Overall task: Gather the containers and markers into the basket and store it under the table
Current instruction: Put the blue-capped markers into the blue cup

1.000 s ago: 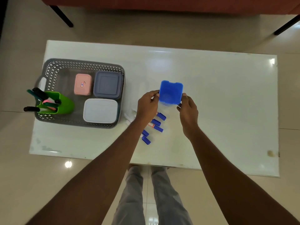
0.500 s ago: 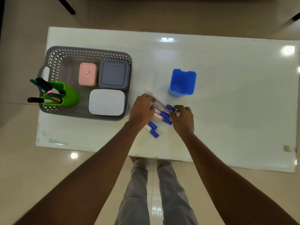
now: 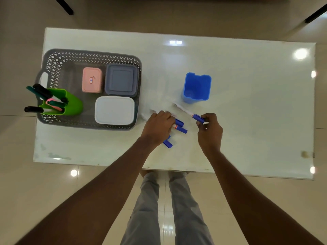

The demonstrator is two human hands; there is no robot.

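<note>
A grey basket [image 3: 53,58] stands at the table's left and holds a pink container [image 3: 92,82], a grey-blue container [image 3: 121,80], a white container [image 3: 114,110] and a green cup [image 3: 70,105] full of markers. An empty blue cup [image 3: 197,88] stands upright on the white table [image 3: 256,103]. Several white markers with blue caps [image 3: 180,129] lie near the front edge. My left hand [image 3: 157,128] rests over them, fingers curled on the markers. My right hand [image 3: 209,133] pinches the blue cap of one marker [image 3: 185,111], lifted off the pile.
Black furniture legs [image 3: 64,7] stand on the tiled floor beyond the table's far edge. My grey-trousered legs [image 3: 168,209] are just in front of the table's near edge.
The blue cup went from both hands down onto the table. Both hands dropped to the marker pile, and my right hand has now pulled one marker out to the right.
</note>
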